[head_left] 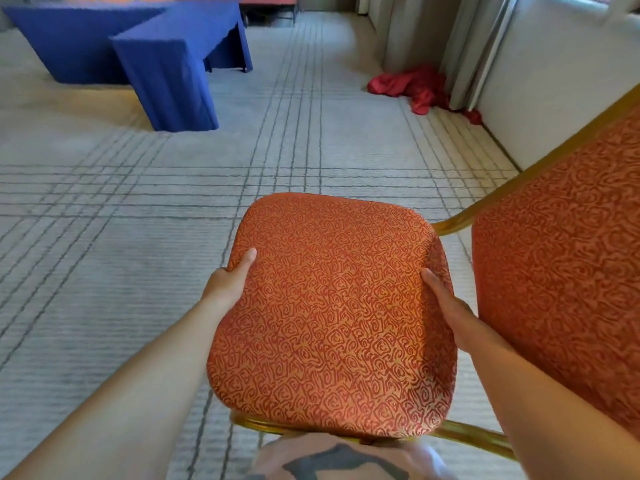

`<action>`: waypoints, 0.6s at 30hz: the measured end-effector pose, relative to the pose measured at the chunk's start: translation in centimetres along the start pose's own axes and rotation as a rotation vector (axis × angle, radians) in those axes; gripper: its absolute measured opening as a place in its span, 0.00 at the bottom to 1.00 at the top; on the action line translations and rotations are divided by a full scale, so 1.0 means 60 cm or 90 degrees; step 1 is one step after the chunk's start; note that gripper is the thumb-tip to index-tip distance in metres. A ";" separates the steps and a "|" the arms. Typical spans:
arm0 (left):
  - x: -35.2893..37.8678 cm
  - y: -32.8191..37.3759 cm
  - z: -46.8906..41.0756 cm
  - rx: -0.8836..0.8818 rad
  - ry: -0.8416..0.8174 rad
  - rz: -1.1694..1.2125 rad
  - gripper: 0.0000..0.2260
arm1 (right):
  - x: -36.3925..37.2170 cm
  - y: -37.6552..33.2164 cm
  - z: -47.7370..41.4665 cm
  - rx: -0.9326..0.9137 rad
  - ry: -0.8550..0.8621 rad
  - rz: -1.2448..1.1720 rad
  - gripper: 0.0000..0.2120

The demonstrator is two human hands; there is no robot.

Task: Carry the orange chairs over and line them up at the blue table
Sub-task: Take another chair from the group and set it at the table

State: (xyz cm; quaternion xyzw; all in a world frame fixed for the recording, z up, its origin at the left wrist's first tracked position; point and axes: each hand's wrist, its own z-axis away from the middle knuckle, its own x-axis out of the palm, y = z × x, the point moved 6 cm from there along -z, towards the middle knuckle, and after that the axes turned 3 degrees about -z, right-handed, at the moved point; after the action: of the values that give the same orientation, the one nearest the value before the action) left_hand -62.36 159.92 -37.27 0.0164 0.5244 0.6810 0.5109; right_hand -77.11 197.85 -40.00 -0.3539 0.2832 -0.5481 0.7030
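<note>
Carpet: a pale carpet (104,237) with a grid of grey lines covered the whole floor.
Chair: an orange chair (329,306) with a swirl pattern was right in front of the person, well apart from the tables. Its seat faced up between the two forearms.
Chair back: the padded back (561,271) rose at the person's right and leaned out towards the right edge of the view.
Chair legs: they were hidden under the seat, so I could not tell whether the chair was off the floor.
Tables: two blue tables (166,64), draped in blue cloth down to the carpet, stood together far off at the upper left.
Wall: a white wall (554,81) ran along the right side.
Curtains: grey curtains (415,36) hung beside that wall.
Frame: a gold frame (467,436) showed along the seat's near edge and up the side of the back.
Red cloth: a crumpled red cloth (412,86) lay on the carpet at the foot of the curtains.
Left hand: the left hand (230,282) gripped the seat's left edge, thumb lying on top and fingers hidden beneath.
Right hand: the right hand (446,306) gripped the seat's right edge the same way, thumb on the cushion, fingers out of sight.
</note>
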 end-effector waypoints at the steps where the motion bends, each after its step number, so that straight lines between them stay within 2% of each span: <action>1: 0.013 0.015 -0.038 -0.007 -0.006 0.000 0.44 | 0.005 -0.015 -0.040 0.012 0.001 0.002 0.56; 4: 0.048 0.077 -0.151 -0.015 -0.004 -0.004 0.46 | 0.026 -0.084 -0.157 0.022 0.001 0.019 0.58; 7: 0.071 0.157 -0.265 -0.033 0.001 0.014 0.47 | 0.056 -0.195 -0.273 0.004 -0.010 0.042 0.46; 8: 0.076 0.182 -0.295 -0.040 0.003 0.022 0.47 | 0.063 -0.227 -0.307 0.010 -0.011 0.046 0.45; 11: 0.087 0.243 -0.375 -0.053 0.018 0.023 0.47 | 0.077 -0.289 -0.406 0.042 -0.009 0.078 0.57; 18: 0.078 0.359 -0.574 -0.071 0.008 0.040 0.47 | 0.175 -0.396 -0.604 0.078 -0.032 0.100 0.58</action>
State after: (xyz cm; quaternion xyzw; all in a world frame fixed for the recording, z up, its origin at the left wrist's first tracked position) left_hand -98.46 140.79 -39.40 -0.0001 0.4881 0.7249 0.4861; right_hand -116.65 177.33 -42.28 -0.3006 0.2581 -0.4983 0.7711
